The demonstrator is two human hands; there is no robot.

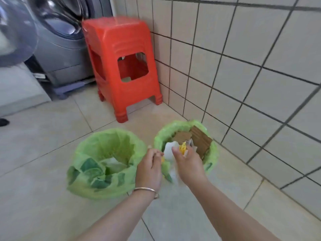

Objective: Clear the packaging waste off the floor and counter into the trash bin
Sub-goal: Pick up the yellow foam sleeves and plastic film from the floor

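Yellow scraps [182, 147] are pinched in the right hand [188, 162] fingers, just above the cardboard-filled bin [212, 159]. The left hand [150, 168] fingers are curled; their hold cannot be told. The job looks nearly done.

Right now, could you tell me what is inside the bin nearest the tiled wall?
In the right bin: brown cardboard pieces, something white and yellow scraps. Both hands and the cardboard hide whatever lies deeper.
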